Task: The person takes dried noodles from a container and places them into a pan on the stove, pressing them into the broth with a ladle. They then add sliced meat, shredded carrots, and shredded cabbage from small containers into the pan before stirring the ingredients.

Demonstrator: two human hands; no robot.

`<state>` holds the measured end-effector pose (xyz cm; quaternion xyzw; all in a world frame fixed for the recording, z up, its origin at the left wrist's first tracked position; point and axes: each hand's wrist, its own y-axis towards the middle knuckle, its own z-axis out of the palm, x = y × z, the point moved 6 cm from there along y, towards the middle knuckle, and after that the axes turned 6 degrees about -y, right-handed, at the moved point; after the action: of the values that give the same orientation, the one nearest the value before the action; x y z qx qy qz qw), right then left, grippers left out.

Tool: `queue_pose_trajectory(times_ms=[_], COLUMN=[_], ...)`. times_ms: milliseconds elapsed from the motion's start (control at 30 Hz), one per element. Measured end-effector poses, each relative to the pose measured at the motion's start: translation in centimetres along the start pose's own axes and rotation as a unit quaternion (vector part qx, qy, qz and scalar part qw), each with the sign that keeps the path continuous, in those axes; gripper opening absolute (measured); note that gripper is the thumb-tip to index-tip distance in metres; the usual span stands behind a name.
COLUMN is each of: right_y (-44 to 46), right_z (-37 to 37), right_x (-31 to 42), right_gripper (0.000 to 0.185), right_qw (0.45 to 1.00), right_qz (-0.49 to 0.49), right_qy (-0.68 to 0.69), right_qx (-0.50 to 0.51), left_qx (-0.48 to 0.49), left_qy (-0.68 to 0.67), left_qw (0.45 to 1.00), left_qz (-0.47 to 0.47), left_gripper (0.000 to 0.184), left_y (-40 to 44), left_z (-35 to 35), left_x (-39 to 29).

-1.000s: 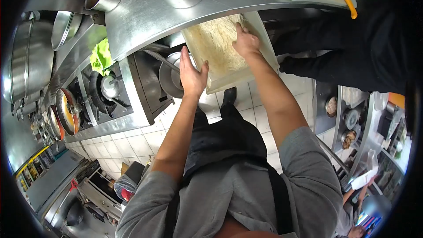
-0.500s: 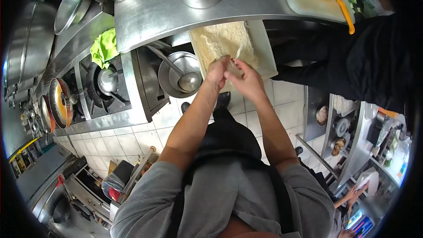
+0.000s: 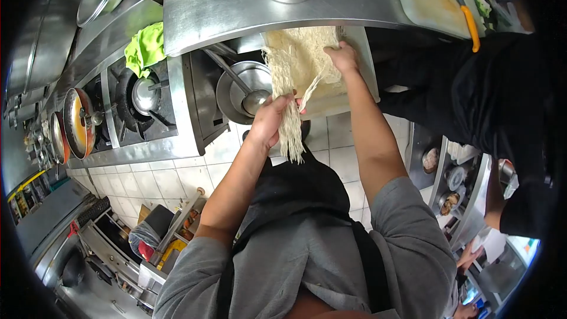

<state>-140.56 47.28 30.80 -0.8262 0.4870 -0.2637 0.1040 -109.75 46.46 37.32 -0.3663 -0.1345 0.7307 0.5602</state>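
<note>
Pale noodles (image 3: 289, 124) hang through left fingers (image 3: 282, 103).

The person here has on a grey shirt (image 3: 283, 266), short in the sleeve, its cloth soft and creased across the chest. Over it goes a black apron (image 3: 295, 192), with a dark strap (image 3: 373, 266) running up each side of the chest. The forearms are bare, and no glove covers the left hand (image 3: 271, 119) or the right hand (image 3: 344, 59).
</note>
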Motion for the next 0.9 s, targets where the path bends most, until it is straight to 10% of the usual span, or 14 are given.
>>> queue_pose_trajectory(times_ms=[333, 433, 900], right_y=[-0.3, -0.9, -10.2], right_z=[1.6, 2.1, -2.4], right_x=[1.3, -0.1, -3.7], right_gripper=[0.088, 0.063, 0.052], right_qw=[0.989, 0.902, 0.8], right_qz=[-0.061, -0.042, -0.014], right_qy=[0.117, 0.411, 0.559], right_qx=[-0.067, 0.124, 0.216], left_qx=[-0.023, -0.029, -0.031], left_qy=[-0.024, -0.02, 0.095], left_qw=[0.999, 0.998, 0.992], left_qz=[0.04, 0.042, 0.072], left_gripper=[0.035, 0.038, 0.033], left_y=[-2.9, -3.2, -2.3], left_z=[-1.9, -1.7, 0.2], left_x=[-1.3, -1.5, -1.4])
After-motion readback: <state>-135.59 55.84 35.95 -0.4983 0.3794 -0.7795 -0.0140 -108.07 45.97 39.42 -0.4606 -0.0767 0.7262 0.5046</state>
